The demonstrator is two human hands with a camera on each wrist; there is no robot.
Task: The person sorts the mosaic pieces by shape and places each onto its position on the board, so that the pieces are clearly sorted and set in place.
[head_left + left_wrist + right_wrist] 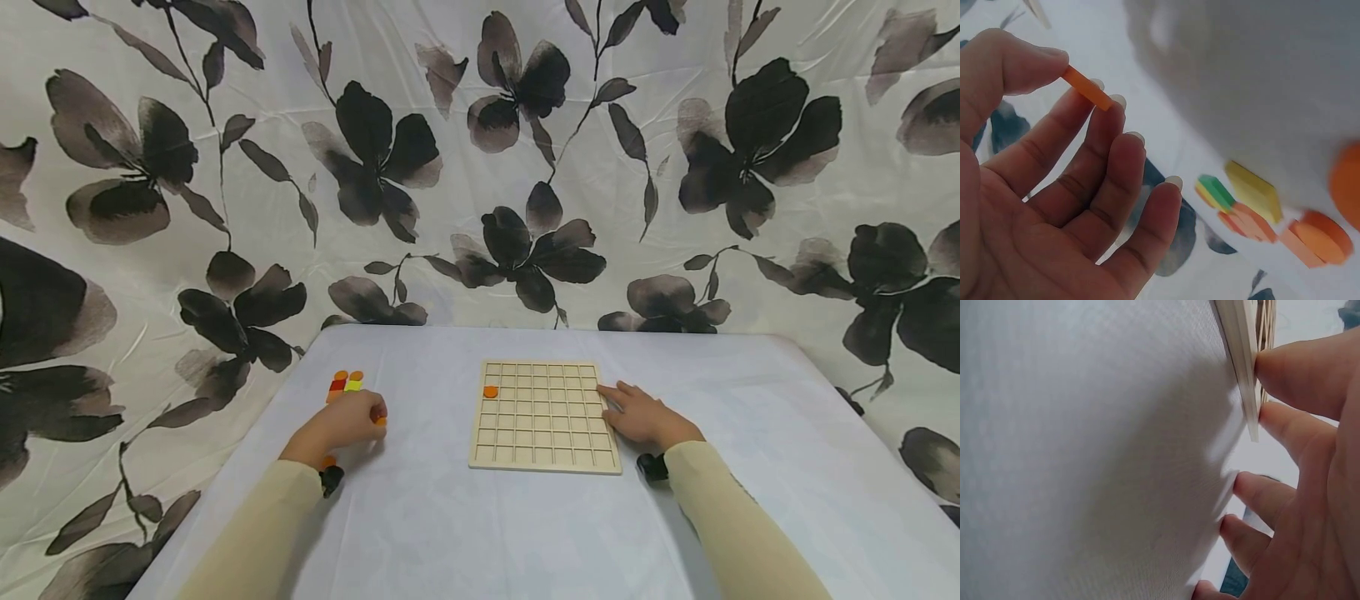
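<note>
My left hand [347,421] pinches a flat orange piece [1087,88] between thumb and fingertips, seen edge-on in the left wrist view. It is raised over the left side of the table, in front of a group of coloured pieces. Mid-table lies a pale wooden grid board [545,429]. One orange disc [490,392] sits near its upper left corner. On the board's right edge rest the thumb and index finger of my right hand [643,418]. The other fingers of that hand are spread, their tips down at the white cloth in the right wrist view.
Beside the left hand lie loose pieces: orange discs [357,376], a red piece [338,386] and a yellow piece [354,386]. A green piece [1216,192] shows among them in the left wrist view. White cloth [435,533] covers the table; a floral curtain [450,167] hangs behind.
</note>
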